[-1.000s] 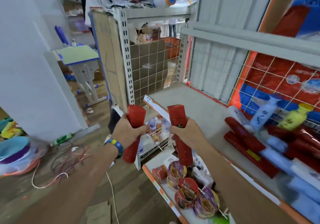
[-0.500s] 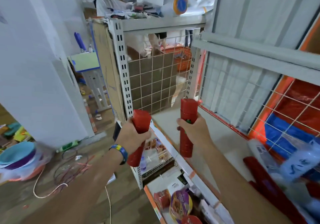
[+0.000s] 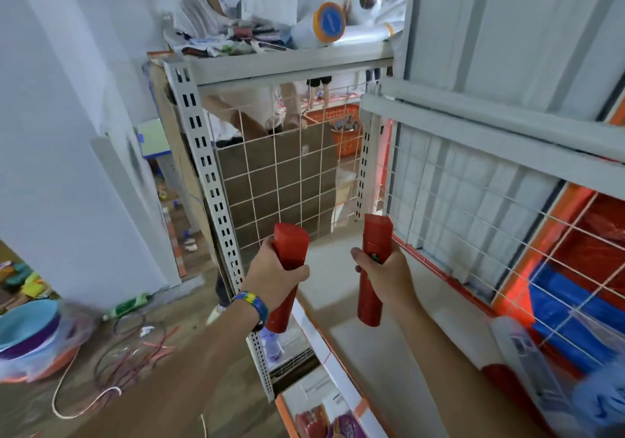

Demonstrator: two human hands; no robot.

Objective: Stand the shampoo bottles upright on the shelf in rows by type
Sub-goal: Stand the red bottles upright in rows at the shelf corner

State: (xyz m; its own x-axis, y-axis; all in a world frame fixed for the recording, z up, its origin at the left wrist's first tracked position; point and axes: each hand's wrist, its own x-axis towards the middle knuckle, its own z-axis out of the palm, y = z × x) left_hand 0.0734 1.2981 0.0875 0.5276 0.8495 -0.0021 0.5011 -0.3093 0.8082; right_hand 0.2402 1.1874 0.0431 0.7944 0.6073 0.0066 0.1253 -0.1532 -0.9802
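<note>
Each of my hands holds a tall red shampoo bottle upright. My left hand (image 3: 275, 277) grips one red bottle (image 3: 290, 245) just in front of the shelf's left front corner. My right hand (image 3: 385, 273) grips the other red bottle (image 3: 372, 299) above the bare white shelf board (image 3: 382, 353), near its left end and back corner. At the lower right lie more bottles on their sides: a white one (image 3: 527, 356), a red one (image 3: 504, 375) and a blurred light-blue one (image 3: 602, 404).
A wire-grid panel (image 3: 287, 180) closes the shelf's left end, and a wire-grid back (image 3: 473, 201) runs behind it. A slotted metal post (image 3: 216, 207) stands at the front corner. Snack packets (image 3: 331, 424) fill the shelf below. Cables (image 3: 128, 360) and bowls (image 3: 27, 332) lie on the floor.
Both hands have carried the red bottles left and deeper toward the shelf's empty left end. The view has swung left, so the pile of lying bottles has slid to the lower right edge.
</note>
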